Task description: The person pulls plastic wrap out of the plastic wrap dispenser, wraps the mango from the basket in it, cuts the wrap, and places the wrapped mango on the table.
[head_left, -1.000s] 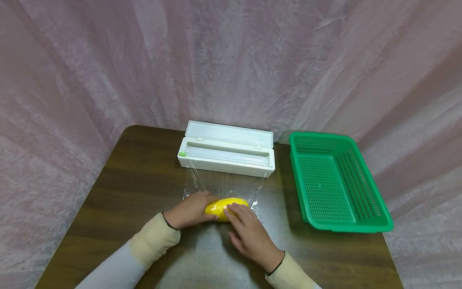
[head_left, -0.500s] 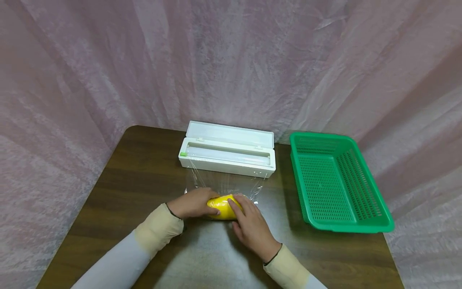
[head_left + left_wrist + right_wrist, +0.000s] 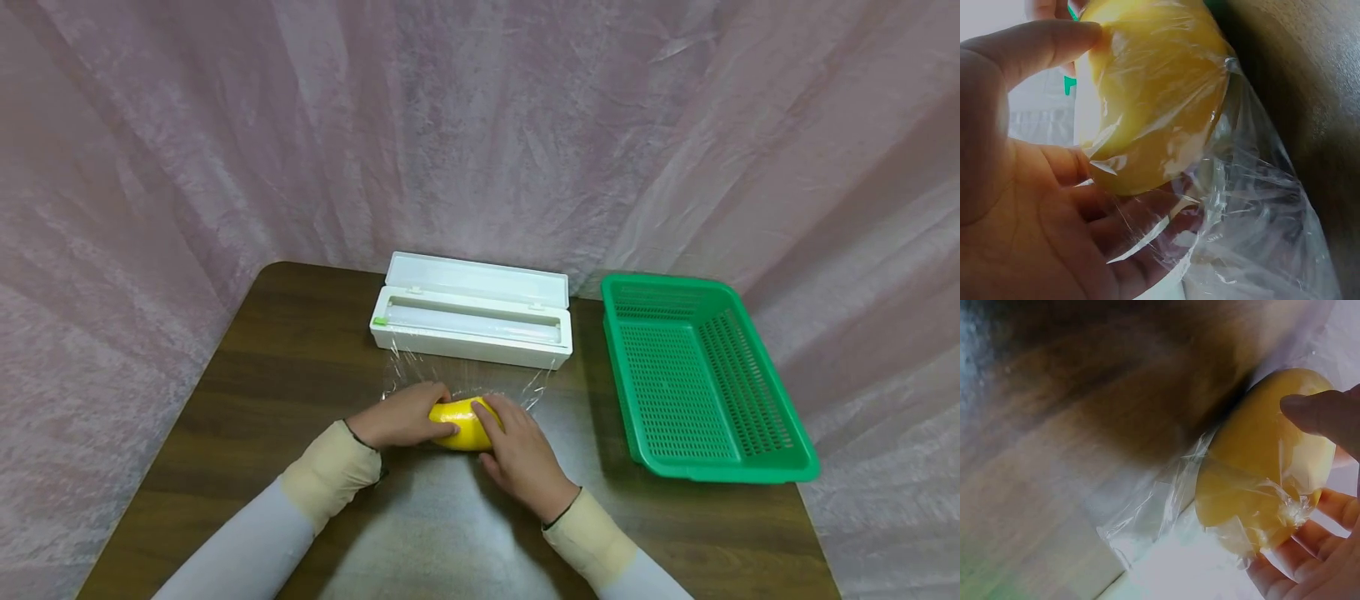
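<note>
A smooth yellow oblong fruit (image 3: pixel 462 427), partly covered in clear plastic wrap (image 3: pixel 1254 206), is between my two hands. My left hand (image 3: pixel 405 415) grips its left end, the thumb on the near side and the fingers round the far side. At the other end my right hand (image 3: pixel 522 457) holds it with thumb and fingers. In the right wrist view crumpled film clings to the fruit (image 3: pixel 1254 469) near the fingertips. More film stretches back from the fruit to the white wrap dispenser box (image 3: pixel 471 340), whose lid stands open over a roll.
A green perforated plastic basket (image 3: pixel 636 417) stands to the right on the brown wooden table (image 3: pixel 300 367). Behind the table hangs a pinkish curtain (image 3: pixel 495 150). A small light-green piece (image 3: pixel 380 321) sits at the box's left end.
The fruit has shifted slightly away from me, toward the box, and the film between them is shorter. My right hand has moved from lying over the fruit's top to holding its right end.
</note>
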A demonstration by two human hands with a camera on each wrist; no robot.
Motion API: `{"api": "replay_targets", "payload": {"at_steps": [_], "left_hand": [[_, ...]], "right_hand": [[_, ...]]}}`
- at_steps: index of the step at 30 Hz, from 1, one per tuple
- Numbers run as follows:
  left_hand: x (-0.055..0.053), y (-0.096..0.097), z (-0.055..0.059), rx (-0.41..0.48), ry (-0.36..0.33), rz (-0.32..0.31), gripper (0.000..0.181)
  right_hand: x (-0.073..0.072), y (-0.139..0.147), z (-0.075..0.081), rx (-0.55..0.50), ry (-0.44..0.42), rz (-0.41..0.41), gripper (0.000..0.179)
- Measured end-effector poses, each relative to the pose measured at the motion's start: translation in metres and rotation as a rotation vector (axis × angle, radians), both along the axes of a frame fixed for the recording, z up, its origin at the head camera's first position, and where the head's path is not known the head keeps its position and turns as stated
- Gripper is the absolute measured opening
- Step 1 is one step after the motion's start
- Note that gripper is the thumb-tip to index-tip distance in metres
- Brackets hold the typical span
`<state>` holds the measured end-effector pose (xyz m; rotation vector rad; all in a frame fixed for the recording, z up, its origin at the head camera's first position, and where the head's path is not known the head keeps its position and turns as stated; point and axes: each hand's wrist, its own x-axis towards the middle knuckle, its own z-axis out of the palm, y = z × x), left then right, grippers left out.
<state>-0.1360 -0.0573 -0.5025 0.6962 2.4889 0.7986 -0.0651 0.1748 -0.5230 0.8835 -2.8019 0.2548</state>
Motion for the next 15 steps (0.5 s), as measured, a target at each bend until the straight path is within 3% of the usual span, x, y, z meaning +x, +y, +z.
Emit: {"api": "replay_targets", "payload": {"at_steps": [5,15], "left_hand": [[0.001,0.000,-0.004,0.005,0.111,0.008,0.045],[0.006,0.008,-0.001,-0.004,0.189,0.096,0.052]], "right_hand": [[-0.007,-0.002,-0.002,0.016,0.011,-0.001,0.085],[-0.017,-0.003,-0.004,0.042,0.009,0.001,0.085]]}}
